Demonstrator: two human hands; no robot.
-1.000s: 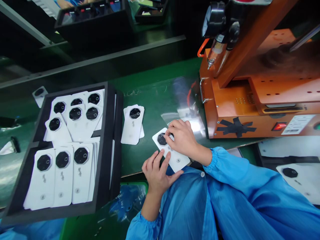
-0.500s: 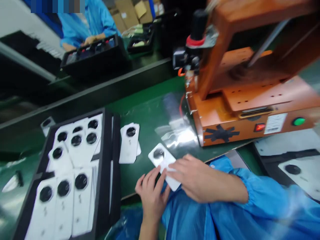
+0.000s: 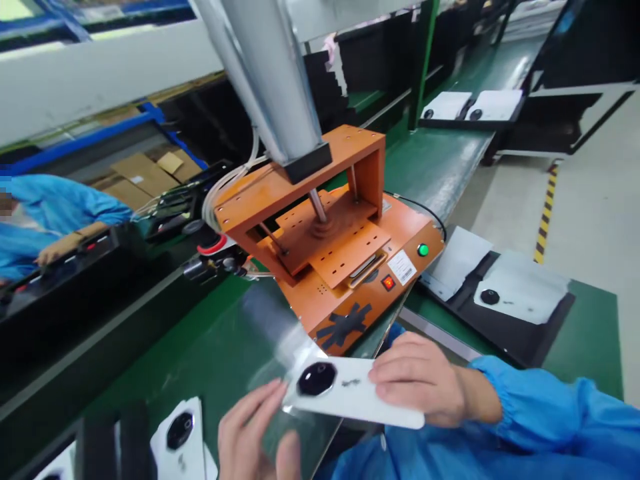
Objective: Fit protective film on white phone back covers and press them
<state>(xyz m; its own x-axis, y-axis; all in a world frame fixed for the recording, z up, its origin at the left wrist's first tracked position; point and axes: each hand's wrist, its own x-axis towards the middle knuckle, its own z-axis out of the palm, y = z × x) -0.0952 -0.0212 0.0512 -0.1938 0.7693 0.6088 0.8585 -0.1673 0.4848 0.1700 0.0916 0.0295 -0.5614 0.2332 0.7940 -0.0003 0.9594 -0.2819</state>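
Observation:
A white phone back cover [image 3: 345, 395] with a black octagonal camera ring lies lifted above the green table's front edge. My right hand [image 3: 425, 387], in a blue sleeve, is closed on its right end. Fingers of my left hand [image 3: 253, 437] are spread and touch the cover's left end from below. Just behind the cover stands an orange press machine [image 3: 330, 267] with a grey cylinder [image 3: 270, 73] on top.
More white covers [image 3: 183, 437] lie at the lower left beside a black foam tray [image 3: 107, 443]. A second black tray [image 3: 520, 313] with white covers sits to the right of the press. A person in blue [image 3: 55, 220] works at the far left. Green table surface [image 3: 200, 347] stretches behind.
The view has swung up and right. The white cover has been lifted off the table and turned lengthwise, with my right hand now gripping its right end.

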